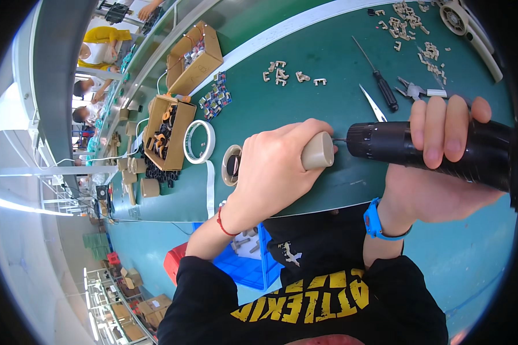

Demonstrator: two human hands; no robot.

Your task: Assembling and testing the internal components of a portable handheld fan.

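Note:
My left hand (276, 167) is closed around a beige plastic housing with a rounded, cylindrical handle end (318, 152). A round opening (232, 165) with something black inside shows on the other side of that hand; whether it belongs to the same housing is partly hidden. My right hand (443, 135) grips a black electric screwdriver (385, 141) held level. Its thin bit points left and reaches the beige end beside my left fingers; the exact contact point is hidden. Beyond the screwdriver lie a pair of pointed tweezers (374, 103) and a black-handled screwdriver (384, 90).
Small beige clips (281, 75) lie in groups on the green table (305, 40). At left are a white tape roll (200, 141), a carton of black and orange parts (170, 132) and another carton (194, 60). A beige dryer-like housing (472, 34) lies far right. A blue crate (253, 276) stands below.

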